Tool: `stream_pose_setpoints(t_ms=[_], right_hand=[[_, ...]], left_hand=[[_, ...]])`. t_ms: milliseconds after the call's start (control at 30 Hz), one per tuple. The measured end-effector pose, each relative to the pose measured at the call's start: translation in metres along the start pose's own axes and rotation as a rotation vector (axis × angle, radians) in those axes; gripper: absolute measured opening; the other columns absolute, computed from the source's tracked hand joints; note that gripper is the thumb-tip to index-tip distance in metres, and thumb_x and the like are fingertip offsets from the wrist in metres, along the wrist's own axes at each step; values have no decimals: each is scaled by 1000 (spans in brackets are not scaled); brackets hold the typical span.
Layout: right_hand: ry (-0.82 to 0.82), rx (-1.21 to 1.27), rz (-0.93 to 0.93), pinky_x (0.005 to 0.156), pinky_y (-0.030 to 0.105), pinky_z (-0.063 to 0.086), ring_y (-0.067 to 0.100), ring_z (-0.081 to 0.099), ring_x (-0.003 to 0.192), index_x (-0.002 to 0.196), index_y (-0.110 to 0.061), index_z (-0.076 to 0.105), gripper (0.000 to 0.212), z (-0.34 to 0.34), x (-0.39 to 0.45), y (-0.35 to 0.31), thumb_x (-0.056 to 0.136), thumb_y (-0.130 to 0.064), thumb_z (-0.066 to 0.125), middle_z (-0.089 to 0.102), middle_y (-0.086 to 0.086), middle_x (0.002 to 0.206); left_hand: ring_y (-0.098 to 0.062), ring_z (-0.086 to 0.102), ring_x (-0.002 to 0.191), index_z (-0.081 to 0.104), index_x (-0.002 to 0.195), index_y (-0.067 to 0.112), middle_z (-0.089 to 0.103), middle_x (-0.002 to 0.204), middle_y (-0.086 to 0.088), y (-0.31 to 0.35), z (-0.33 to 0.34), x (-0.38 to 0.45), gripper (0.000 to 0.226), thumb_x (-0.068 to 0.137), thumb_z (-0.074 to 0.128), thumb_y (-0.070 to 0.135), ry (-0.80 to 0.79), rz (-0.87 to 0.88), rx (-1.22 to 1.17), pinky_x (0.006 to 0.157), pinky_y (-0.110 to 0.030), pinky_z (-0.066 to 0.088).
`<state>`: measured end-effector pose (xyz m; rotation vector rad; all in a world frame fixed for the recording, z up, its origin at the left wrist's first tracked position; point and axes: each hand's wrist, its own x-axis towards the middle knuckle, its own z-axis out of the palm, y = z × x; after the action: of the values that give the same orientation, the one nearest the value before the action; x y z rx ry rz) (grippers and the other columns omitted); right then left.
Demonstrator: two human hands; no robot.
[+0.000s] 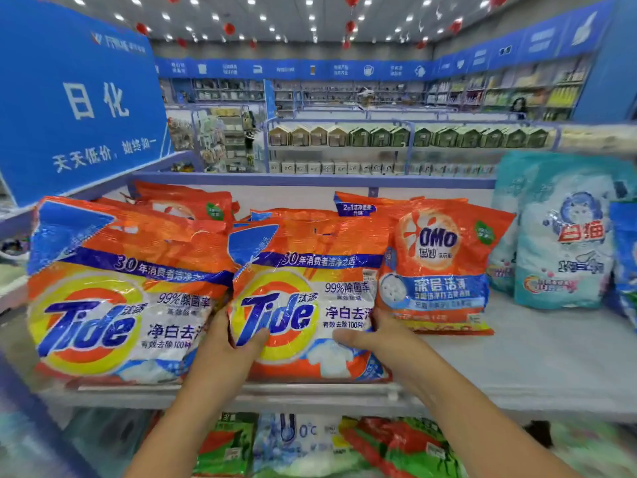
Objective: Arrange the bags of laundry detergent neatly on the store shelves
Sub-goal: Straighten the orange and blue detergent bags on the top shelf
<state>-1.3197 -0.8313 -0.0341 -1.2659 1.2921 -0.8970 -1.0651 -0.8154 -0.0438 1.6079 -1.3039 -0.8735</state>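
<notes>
An orange Tide detergent bag [303,298] stands at the front middle of the top shelf [517,367]. My left hand [231,343] grips its lower left edge, thumb across the front. My right hand [375,336] grips its lower right edge, thumb on the front too. A second Tide bag [113,298] stands to its left, touching it. To the right stands an orange OMO bag [437,267], partly behind the held bag. More orange bags [186,201] sit behind these.
Pale blue detergent bags [565,232] stand at the shelf's right end. A blue sign [79,98] rises at the left. Green, red and blue bags [344,446] fill the lower shelf. Other store shelves [406,139] lie beyond.
</notes>
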Motion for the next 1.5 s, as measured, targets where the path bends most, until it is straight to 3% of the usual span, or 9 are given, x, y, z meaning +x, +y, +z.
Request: stream_pose_setpoints(t_ms=[233,400,467,567,667,767,1000,1333,1500], right_hand=[[116,75,-109,80,33,58,13,75,91,115,-25,62,54,-33,-16,-4,71,-9,89,78,-8,98],[170,147,-152,84,43,59,24,76,93,118,-17,66,56,-100,-34,0,68,-2,86,79,2,101],[198,188,-156,81,44,60,29,76,91,117,-13,67,57,-131,-43,7,65,-2,87,78,7,101],[242,197,-190,67,39,62,32,76,88,113,-11,68,87,-183,-56,19,35,-28,101,78,11,100],[302,176,-189,66,39,62,34,76,88,111,-11,69,109,-237,-67,35,11,-44,101,78,13,100],[350,149,-182,74,40,61,29,75,92,114,-14,69,112,-278,-76,50,13,-51,100,77,9,104],[348,136,-169,104,46,48,13,69,110,139,-30,55,123,-305,-81,68,28,-69,92,73,-10,119],[367,201,-145,101,58,49,26,72,106,129,-36,60,102,-306,-80,80,37,-61,95,73,-4,120],[454,162,-143,58,30,62,17,76,78,110,-24,65,60,-290,-87,68,57,-38,90,78,-2,99]], left_hand=[[-1,65,93,52,118,43,70,105,15,16,24,-15,52,80,83,26,-24,70,-178,73,-22,49],[-14,58,125,45,144,36,60,135,15,51,73,-18,97,61,87,61,-94,102,-147,103,-46,51],[-11,64,116,55,133,36,68,123,17,63,101,-20,72,70,84,54,-164,120,-161,97,-38,55],[-4,70,93,64,104,37,75,94,16,86,141,-29,20,88,64,49,-231,148,-136,70,-12,51],[7,62,88,63,105,30,68,98,13,98,169,-20,27,94,51,52,-154,168,-122,65,-6,43],[-13,62,102,53,114,26,62,116,3,98,191,4,46,82,76,50,-12,132,-154,85,-26,48],[-14,69,103,60,123,29,71,117,6,91,212,29,67,66,88,51,-191,-38,-120,90,-33,55],[2,66,97,58,100,50,66,100,29,95,190,-30,38,76,85,38,37,158,-233,83,-23,54],[-16,59,121,51,139,33,61,131,13,84,107,-27,82,69,82,59,132,115,-128,101,-42,51]])
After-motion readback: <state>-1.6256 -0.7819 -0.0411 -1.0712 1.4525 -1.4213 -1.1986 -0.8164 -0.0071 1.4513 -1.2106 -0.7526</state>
